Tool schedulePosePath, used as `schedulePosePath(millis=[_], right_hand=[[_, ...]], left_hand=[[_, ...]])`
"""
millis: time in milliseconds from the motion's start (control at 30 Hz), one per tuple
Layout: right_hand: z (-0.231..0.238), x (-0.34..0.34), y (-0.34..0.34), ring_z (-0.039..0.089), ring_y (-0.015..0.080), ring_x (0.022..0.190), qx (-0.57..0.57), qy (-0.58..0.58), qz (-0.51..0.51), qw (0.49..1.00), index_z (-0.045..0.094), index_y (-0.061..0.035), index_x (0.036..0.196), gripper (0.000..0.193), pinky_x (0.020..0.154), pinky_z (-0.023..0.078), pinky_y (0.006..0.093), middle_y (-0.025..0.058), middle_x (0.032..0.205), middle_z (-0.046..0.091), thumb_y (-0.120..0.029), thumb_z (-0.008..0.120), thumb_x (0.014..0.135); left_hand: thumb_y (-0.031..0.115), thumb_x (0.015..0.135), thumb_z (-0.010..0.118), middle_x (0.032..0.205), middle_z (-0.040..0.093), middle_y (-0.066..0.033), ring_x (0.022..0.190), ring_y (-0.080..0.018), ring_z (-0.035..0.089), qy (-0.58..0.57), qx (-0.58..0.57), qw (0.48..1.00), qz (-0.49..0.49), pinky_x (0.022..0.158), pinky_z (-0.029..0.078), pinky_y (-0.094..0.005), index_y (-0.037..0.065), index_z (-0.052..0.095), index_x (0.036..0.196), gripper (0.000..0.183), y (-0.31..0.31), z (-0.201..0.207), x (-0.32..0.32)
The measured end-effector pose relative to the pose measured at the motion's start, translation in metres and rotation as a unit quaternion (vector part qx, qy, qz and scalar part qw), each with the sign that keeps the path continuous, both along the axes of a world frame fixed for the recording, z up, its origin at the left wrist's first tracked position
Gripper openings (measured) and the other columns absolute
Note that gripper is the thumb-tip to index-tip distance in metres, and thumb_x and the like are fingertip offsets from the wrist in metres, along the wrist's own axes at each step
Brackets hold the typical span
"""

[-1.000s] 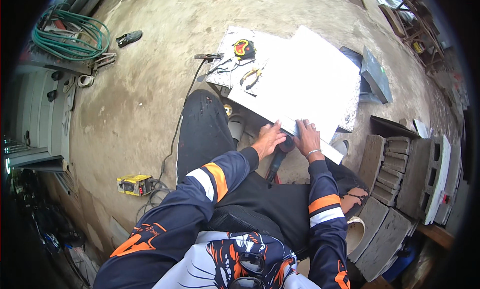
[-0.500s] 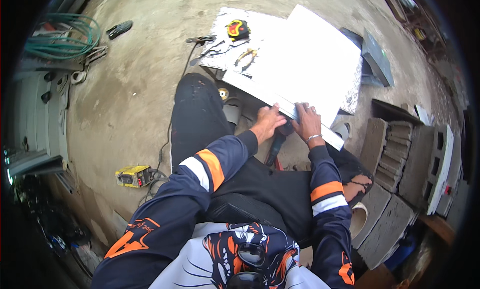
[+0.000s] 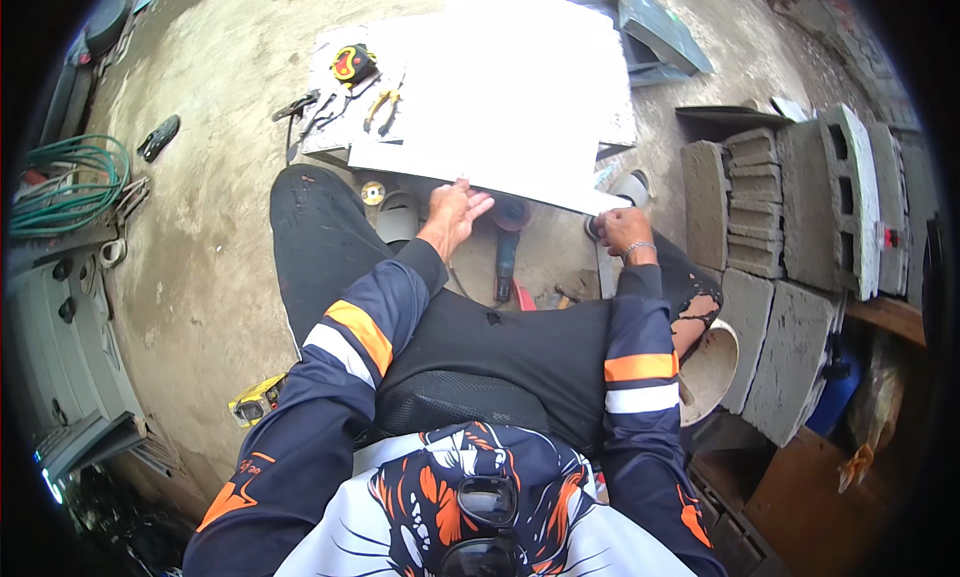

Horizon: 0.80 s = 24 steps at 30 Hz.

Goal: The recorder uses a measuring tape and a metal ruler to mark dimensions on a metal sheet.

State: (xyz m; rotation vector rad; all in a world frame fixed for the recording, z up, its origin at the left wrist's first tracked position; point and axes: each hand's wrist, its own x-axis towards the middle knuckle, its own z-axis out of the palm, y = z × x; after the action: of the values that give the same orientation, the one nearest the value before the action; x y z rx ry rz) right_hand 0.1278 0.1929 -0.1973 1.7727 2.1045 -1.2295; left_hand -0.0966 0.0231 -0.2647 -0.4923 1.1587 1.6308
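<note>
A large white sheet (image 3: 510, 87) lies on a low work surface before my knees, with a narrow white strip (image 3: 480, 180) along its near edge. At the middle of that edge, my left hand (image 3: 455, 214) touches the strip's underside, its fingers spread. My right hand (image 3: 626, 231) has its fingers curled round the strip's right end. Below the edge, between my legs, an angle grinder (image 3: 506, 262) with a teal body rests on the floor. On the sheet's left lie a yellow-and-black tape measure (image 3: 352, 65), yellow-handled pliers (image 3: 382, 109) and a silver hand tool (image 3: 328, 107).
Grey concrete blocks (image 3: 785, 202) stand stacked at my right, near a pale pipe piece (image 3: 712, 367). Behind the sheet leans a grey-blue panel (image 3: 660, 27). A green hose coil (image 3: 75, 182) lies far left, and a yellow machine (image 3: 257, 401) sits by my left arm.
My right hand has moved from flat on the strip to its right end, with fingers now curled. My left hand stays at the near edge. The view has turned, so things appear further left.
</note>
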Motion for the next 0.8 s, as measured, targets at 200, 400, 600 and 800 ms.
schedulePosePath(millis=[200,400,600,800], right_hand=[[-0.038,0.013,-0.010,0.062,0.0219,0.073,-0.264,0.111,-0.303,0.909,0.060,0.0018,0.105,0.047,0.063,0.056,0.0417,0.0101,0.084,0.060,-0.042,0.052,0.091],[-0.059,-0.010,-0.012,0.063,0.0260,0.074,-0.329,0.178,-0.398,0.837,0.053,0.0054,0.105,0.057,0.064,0.057,0.0442,0.0137,0.086,0.056,-0.049,0.056,0.087],[-0.071,-0.012,-0.007,0.063,0.0266,0.065,-0.301,0.185,-0.422,0.835,0.053,0.0068,0.095,0.051,0.059,0.057,0.0420,0.0140,0.080,0.058,-0.043,0.059,0.087],[-0.073,-0.016,-0.008,0.064,0.0264,0.063,-0.273,0.194,-0.414,0.847,0.055,0.0060,0.090,0.046,0.057,0.056,0.0416,0.0148,0.077,0.059,-0.040,0.058,0.089]], left_hand=[[0.013,0.100,0.037,0.128,0.039,-0.0305,0.120,-0.0461,0.043,-0.003,-0.003,1.000,0.009,0.095,0.048,-0.0558,-0.014,0.030,0.125,0.038,0.003,-0.005,-0.003],[0.016,0.098,0.043,0.133,0.032,-0.0316,0.119,-0.0485,0.044,0.010,0.024,1.000,-0.010,0.091,0.050,-0.0537,-0.016,0.023,0.132,0.050,-0.003,-0.016,-0.010],[0.016,0.099,0.041,0.141,0.023,-0.0329,0.121,-0.0491,0.042,0.011,0.021,0.999,-0.040,0.092,0.050,-0.0532,-0.014,0.020,0.135,0.052,-0.003,-0.011,-0.010],[0.016,0.099,0.040,0.142,0.022,-0.0329,0.122,-0.0487,0.041,0.014,0.011,0.999,-0.045,0.093,0.050,-0.0523,-0.014,0.017,0.137,0.053,-0.004,-0.009,-0.011]])
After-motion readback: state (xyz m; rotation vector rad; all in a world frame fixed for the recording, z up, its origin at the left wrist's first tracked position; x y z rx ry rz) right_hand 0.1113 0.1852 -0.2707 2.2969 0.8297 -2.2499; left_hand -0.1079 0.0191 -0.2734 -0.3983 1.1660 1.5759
